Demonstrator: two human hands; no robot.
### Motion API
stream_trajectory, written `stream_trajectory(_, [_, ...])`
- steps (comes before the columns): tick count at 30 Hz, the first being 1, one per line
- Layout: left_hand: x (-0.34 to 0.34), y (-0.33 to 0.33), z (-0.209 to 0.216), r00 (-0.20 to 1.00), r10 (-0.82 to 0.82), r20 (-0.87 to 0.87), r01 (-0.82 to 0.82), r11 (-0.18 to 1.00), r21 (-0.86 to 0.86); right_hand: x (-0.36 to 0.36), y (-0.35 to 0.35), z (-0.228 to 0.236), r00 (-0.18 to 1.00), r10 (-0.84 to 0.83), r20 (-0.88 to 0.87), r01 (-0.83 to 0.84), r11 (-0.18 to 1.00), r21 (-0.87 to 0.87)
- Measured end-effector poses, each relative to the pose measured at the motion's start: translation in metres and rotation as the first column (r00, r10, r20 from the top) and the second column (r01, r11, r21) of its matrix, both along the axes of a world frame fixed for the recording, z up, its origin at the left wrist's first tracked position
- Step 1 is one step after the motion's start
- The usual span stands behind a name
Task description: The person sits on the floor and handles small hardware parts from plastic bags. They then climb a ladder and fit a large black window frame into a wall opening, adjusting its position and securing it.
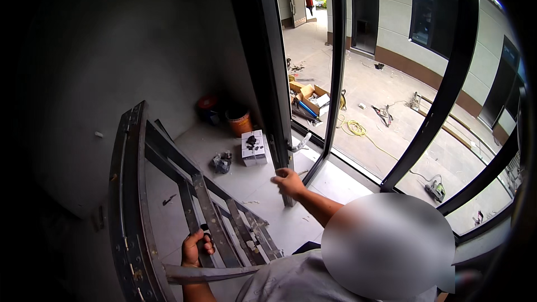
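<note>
My left hand [195, 247] is closed round a small black object [205, 228] with a pale band, whose kind I cannot make out. It is beside a rung of a dark metal stepladder [130, 190], which stands at the left. My right hand [288, 182] is raised, its fingers curled in against the edge of a dark door frame [265, 72]. Whatever those fingers hold, if anything, is hidden. Just above this hand, a door handle [301, 142] in clear wrapping sticks out from the frame.
A white box [254, 151] with black bits on top, a dark plastic bag [221, 162] and an orange bucket [239, 121] stand beyond the ladder. Outside the glass lie a yellow hose or cable [353, 127], cardboard boxes [319, 98] and a green power tool [435, 190].
</note>
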State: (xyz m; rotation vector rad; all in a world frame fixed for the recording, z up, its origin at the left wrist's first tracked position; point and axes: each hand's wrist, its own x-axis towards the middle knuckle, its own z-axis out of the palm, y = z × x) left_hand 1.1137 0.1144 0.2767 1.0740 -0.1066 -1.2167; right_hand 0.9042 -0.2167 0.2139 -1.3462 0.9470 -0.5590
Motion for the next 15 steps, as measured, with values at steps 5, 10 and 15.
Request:
stream_trajectory(5, [0.003, -0.024, -0.005, 0.999, -0.012, -0.037, 0.014, 0.999, 0.050, -0.017, -0.091, -0.021, 0.841, -0.246, -0.483, -0.009, 0.885, -0.466])
stream_trajectory(10, [0.002, -0.032, 0.000, 0.999, -0.050, 0.006, 0.049, 0.993, 0.110, -0.010, -0.107, -0.012, 0.662, -0.108, -0.742, -0.307, 0.864, -0.400])
stream_trajectory(15, [0.007, -0.020, -0.006, 0.999, -0.035, -0.005, 0.036, 0.995, 0.098, -0.026, -0.108, 0.008, 0.612, -0.071, -0.788, -0.381, 0.846, -0.372])
